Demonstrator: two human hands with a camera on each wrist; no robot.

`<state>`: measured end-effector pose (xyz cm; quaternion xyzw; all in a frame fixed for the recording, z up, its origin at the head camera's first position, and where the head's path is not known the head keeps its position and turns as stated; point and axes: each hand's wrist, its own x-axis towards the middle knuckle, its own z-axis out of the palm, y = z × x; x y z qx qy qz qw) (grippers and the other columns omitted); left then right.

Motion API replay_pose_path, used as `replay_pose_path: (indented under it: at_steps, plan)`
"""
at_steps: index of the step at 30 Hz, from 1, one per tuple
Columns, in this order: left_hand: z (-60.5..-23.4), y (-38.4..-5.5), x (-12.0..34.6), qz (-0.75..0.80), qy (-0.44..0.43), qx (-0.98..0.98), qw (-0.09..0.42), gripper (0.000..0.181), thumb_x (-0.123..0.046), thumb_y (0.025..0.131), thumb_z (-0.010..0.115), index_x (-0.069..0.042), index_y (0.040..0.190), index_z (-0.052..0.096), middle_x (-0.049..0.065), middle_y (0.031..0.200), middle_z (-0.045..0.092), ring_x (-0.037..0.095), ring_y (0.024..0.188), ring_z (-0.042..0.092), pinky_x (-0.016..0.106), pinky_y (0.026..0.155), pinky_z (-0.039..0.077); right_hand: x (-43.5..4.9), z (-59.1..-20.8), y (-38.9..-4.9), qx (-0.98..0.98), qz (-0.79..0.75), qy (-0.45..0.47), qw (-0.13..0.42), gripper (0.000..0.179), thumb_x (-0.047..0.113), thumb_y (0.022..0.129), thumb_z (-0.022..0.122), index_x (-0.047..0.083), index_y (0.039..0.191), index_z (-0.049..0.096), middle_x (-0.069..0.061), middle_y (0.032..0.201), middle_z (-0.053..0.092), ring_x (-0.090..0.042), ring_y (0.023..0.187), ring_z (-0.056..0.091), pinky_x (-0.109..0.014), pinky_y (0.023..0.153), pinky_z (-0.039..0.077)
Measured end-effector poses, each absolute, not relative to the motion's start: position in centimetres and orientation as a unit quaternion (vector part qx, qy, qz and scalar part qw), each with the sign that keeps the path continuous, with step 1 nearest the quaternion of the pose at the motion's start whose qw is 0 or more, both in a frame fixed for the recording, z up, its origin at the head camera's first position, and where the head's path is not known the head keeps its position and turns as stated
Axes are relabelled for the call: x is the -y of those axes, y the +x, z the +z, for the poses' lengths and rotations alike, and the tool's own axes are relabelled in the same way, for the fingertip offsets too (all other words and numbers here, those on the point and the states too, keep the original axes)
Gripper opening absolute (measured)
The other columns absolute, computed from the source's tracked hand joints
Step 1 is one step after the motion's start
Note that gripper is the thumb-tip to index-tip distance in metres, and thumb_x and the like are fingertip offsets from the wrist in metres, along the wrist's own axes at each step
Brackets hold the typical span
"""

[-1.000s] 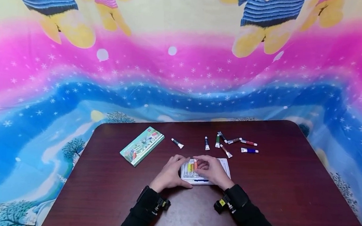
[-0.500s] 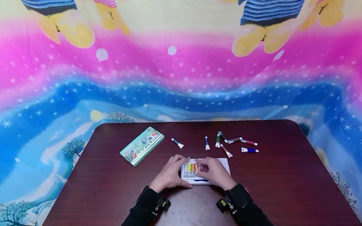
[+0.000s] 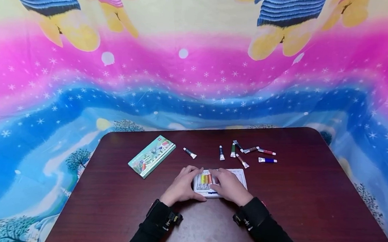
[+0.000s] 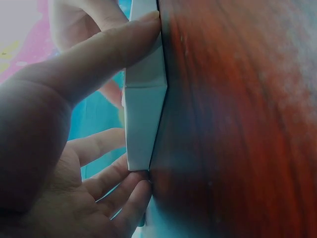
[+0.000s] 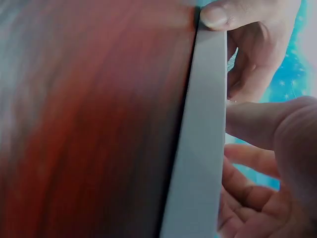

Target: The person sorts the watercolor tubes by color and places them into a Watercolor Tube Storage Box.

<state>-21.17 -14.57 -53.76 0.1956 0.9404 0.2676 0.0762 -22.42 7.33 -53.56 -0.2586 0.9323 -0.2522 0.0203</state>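
Observation:
A white paint tray (image 3: 241, 176) lies on the table, with yellow and orange paint tubes (image 3: 206, 179) side by side in its left part. A dark blue slim stick (image 3: 212, 193) lies along its near edge. My left hand (image 3: 182, 187) grips the tray's left end: the thumb (image 4: 133, 39) lies against the near wall, and the fingers (image 4: 111, 176) reach round the end. My right hand (image 3: 231, 185) is over the middle of the tray, thumb and forefinger touching down beside the orange tube. The palm hides the tray's middle, and no tube shows lifted in this hand.
A green illustrated box (image 3: 152, 156) lies at the left. One dark tube (image 3: 189, 153) is near it. Several loose tubes, including a green one (image 3: 233, 150) and a blue one (image 3: 267, 160), lie behind the tray to the right. A printed cloth (image 3: 197, 79) hangs behind the table.
One second ago my right hand held the orange tube above the tray; now that tube lies in the row beside the yellow ones. My left hand has kept its place.

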Motion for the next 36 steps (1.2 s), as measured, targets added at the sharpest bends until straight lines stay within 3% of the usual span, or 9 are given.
replay_pose_path:
  at_steps: [4,14,24,30,36]
  plan:
    - [-53.7,-21.1,14.6,0.268,0.195,-0.940,0.078,0.105,-0.049,0.071,0.094,-0.014,0.157,0.046,0.008,0.145,0.050,0.026,0.132,0.046,0.046,0.109,0.045,-7.1,-53.8,-22.4,-0.925,-0.300,-0.230,0.025,0.047,0.022,0.085,0.087,0.010,0.127,0.067,0.001,0.089,0.056,-0.011,0.075,0.049,-0.029,0.069,0.042]
    - [-53.7,-21.3,14.7,0.275,0.193,-0.939,0.078,0.105,-0.048,0.070,0.095,-0.013,0.157,0.047,0.008,0.144,0.051,0.026,0.132,0.046,0.045,0.109,0.046,-7.4,-54.3,-23.0,-0.883,-0.425,-0.194,0.041,0.043,0.011,0.083,0.088,0.015,0.117,0.061,0.001,0.087,0.068,-0.006,0.070,0.061,-0.025,0.068,0.053]
    - [-53.8,-21.5,14.5,0.274,0.187,-0.939,0.088,0.106,-0.051,0.071,0.094,-0.016,0.158,0.045,0.007,0.147,0.050,0.025,0.133,0.045,0.044,0.111,0.044,-8.9,-55.2,-24.4,-0.802,-0.565,-0.154,0.116,0.043,0.006,0.086,0.084,0.003,0.121,0.061,-0.015,0.097,0.072,-0.018,0.077,0.071,-0.028,0.066,0.059]
    - [-53.8,-21.4,14.5,0.271,0.186,-0.940,0.088,0.105,-0.050,0.071,0.094,-0.017,0.158,0.046,0.007,0.147,0.049,0.026,0.134,0.045,0.045,0.111,0.044,-9.0,-55.5,-24.7,-0.799,-0.565,-0.163,0.128,0.042,0.006,0.085,0.085,0.005,0.122,0.064,-0.014,0.103,0.069,-0.018,0.082,0.073,-0.027,0.070,0.059]
    - [-53.8,-21.4,14.6,0.267,0.191,-0.941,0.083,0.106,-0.050,0.070,0.094,-0.015,0.158,0.046,0.008,0.147,0.050,0.026,0.134,0.045,0.045,0.111,0.044,-8.6,-55.5,-24.8,-0.831,-0.517,-0.180,0.102,0.040,0.007,0.080,0.089,0.004,0.116,0.071,-0.006,0.090,0.069,-0.013,0.076,0.068,-0.023,0.070,0.055]
